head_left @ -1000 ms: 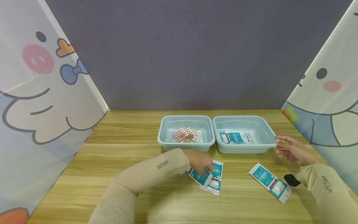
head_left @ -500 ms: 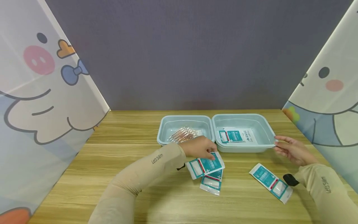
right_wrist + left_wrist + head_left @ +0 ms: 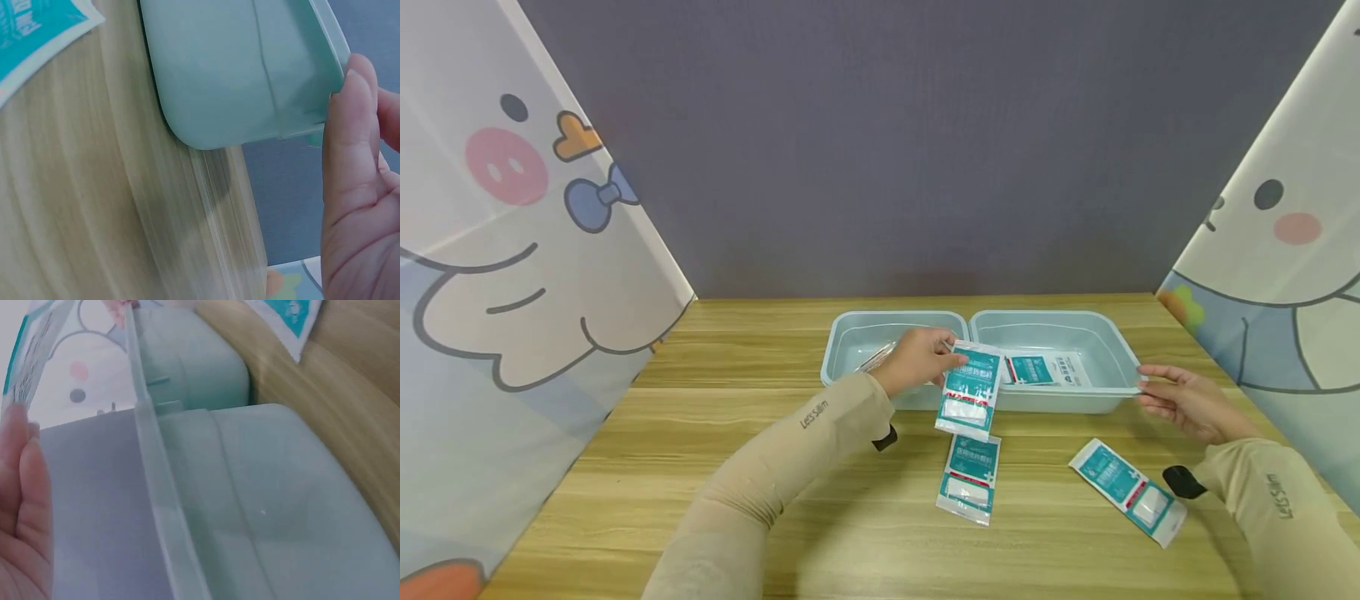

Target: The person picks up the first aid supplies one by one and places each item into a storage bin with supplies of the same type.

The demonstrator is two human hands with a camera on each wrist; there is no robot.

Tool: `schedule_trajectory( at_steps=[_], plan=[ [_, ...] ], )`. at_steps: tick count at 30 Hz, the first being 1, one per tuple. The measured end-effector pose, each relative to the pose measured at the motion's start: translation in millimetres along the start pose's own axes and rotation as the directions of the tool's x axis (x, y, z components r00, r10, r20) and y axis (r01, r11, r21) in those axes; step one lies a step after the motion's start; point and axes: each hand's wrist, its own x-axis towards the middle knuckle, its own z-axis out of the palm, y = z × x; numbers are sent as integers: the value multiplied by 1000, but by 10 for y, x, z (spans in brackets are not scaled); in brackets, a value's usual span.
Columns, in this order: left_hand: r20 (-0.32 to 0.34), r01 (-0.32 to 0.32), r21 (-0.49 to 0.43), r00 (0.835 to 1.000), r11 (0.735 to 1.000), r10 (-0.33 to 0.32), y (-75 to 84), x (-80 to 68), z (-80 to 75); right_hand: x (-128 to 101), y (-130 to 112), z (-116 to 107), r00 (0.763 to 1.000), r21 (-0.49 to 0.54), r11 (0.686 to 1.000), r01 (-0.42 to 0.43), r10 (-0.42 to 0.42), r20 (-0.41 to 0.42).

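In the head view my left hand (image 3: 917, 358) pinches a teal-and-white medical packet (image 3: 972, 387) by its upper left edge. The packet hangs in front of where the two pale blue plastic basins meet, overlapping the right basin (image 3: 1060, 403). My right hand (image 3: 1191, 406) grips that basin's rim at the front right corner, thumb and fingers on the edge in the right wrist view. More packets (image 3: 1036, 370) lie inside the right basin. One similar packet (image 3: 968, 480) lies on the table below the held one, and another (image 3: 1127, 492) lies slantwise farther right.
The left basin (image 3: 895, 317) stands beside the right one and contains cotton swabs (image 3: 876, 357), mostly hidden by my left hand. Both basins rest on a wood-grain table (image 3: 760, 350). A dark grey panel (image 3: 910, 150) rises behind, with cartoon-printed panels on both sides.
My left hand has picked the upper packet off the overlapping pair on the table and lifted it toward the basins, turning it nearly upright. The right hand stays on the basin rim.
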Motion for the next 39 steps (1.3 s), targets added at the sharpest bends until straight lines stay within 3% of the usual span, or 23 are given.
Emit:
schedule_trajectory(
  at_steps=[4,8,14,25,29,39],
  plan=[
    [-69,-10,-68,998,998,5,7,36,-39,-2,-6,-41,998,-9,1000,4,-3,59],
    [-112,43,-151,992,988,-61,5,105,-33,-5,-24,-84,994,-17,1000,3,-1,110],
    [-155,114,-300,974,947,-167,-8,207,14,1,-27,-93,992,-33,999,-11,16,128],
    [-216,56,-452,962,890,-170,82,397,98,-9,-47,-113,992,-45,999,-10,16,122],
    [-240,52,-482,952,875,-188,151,422,139,-17,-47,-121,991,-47,999,-10,16,131],
    [-285,47,-475,936,878,-205,173,452,202,-3,-24,-127,984,-45,999,-10,18,178]
  ],
)
